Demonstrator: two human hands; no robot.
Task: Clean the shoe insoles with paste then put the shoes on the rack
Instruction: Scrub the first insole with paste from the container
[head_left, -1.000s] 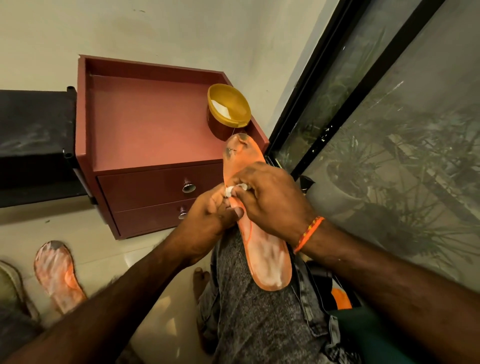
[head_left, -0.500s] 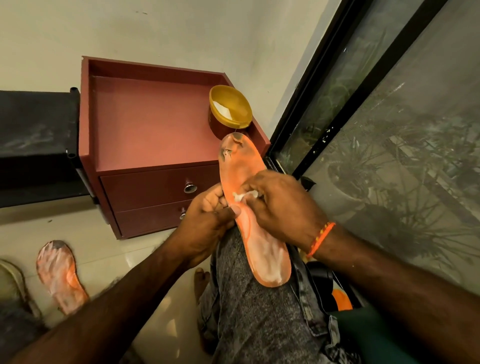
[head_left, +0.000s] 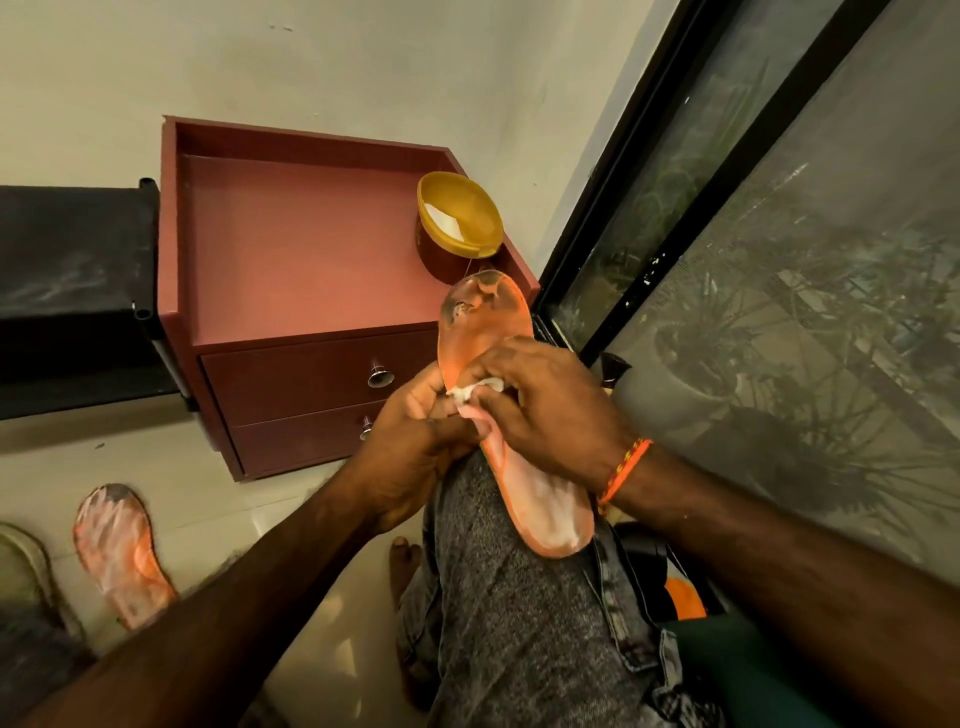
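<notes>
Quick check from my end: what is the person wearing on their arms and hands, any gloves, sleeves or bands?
No gloves; both forearms are bare, no sleeves in view. The left hand wears nothing. The right hand has an orange braided thread band round its wrist.

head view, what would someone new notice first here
First the orange insole propped on the person's knee mid-frame, its near end smeared white with paste. The right hand pinches a small white wad against it while the left hand grips its edge. Next, the open yellow paste tub on the maroon drawer cabinet behind, and a second smeared insole on the floor at lower left.
</notes>
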